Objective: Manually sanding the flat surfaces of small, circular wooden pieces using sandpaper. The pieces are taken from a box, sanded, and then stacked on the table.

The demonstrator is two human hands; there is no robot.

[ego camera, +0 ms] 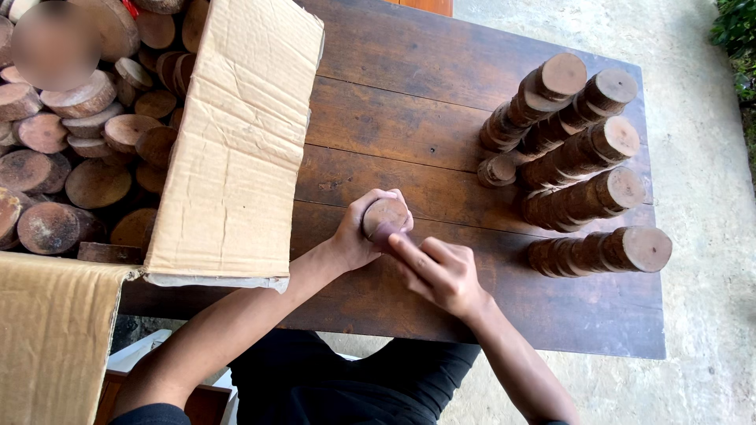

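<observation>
Left hand [356, 236] closed around a short stack of wood discs [384, 218] above the table [378, 134], right hand [439, 271] steadying with fingertips, its grip on nothing; uneven pressure could likely topple the discs toward the finished stacks [579, 153].

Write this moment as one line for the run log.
left hand: holds wood slices | right hand: touches them | stacks: on table | box: open
</observation>
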